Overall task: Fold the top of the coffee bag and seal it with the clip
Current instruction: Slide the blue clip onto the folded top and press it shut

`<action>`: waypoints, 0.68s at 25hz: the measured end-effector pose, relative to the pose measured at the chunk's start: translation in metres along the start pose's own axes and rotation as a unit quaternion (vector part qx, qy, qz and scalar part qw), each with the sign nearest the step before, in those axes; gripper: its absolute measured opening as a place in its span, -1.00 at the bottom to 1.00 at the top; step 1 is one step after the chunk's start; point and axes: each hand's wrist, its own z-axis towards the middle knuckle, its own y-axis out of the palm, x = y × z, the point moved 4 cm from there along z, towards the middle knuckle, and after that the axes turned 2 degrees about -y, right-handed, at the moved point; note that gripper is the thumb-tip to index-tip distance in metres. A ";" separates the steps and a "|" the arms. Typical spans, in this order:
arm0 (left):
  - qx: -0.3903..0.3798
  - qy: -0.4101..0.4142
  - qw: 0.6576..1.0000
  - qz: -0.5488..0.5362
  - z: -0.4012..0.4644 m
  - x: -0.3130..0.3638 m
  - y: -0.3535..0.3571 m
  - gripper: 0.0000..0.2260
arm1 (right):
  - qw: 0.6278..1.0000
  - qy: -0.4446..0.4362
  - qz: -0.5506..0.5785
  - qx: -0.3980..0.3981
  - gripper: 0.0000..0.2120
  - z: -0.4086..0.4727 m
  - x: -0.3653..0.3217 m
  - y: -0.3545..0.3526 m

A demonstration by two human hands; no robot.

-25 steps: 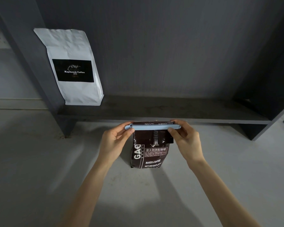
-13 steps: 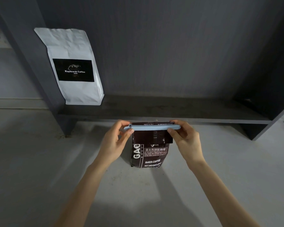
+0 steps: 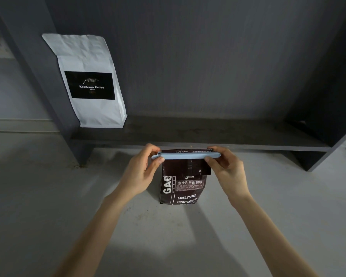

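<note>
A dark brown foil coffee bag (image 3: 183, 186) stood upright on the grey floor (image 3: 48, 196), its top folded over. Across that fold lay a long pale-blue plastic clip (image 3: 186, 156), long axis left to right. The left hand (image 3: 142, 172) pinched its left end, the right hand (image 3: 226, 170) its right end, fingers closed on the clip; beyond stood a dark shelf (image 3: 208, 134).

floor (image 3: 48, 196): pale grey, maybe concrete | shelf (image 3: 188, 134): dark, low
</note>
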 end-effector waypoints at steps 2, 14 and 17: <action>0.002 -0.020 0.999 -0.027 -0.001 -0.005 0.001 -0.81 | 1.000 -0.002 -0.002 0.004 -0.82 0.000 0.001 0.001; -0.027 0.021 0.999 0.026 0.002 0.005 -0.001 -0.91 | 1.000 0.006 0.000 -0.006 -0.83 0.001 0.001 -0.001; -0.063 0.039 0.997 0.037 0.004 0.006 -0.002 -0.89 | 1.000 0.009 0.000 -0.013 -0.83 0.001 0.000 -0.001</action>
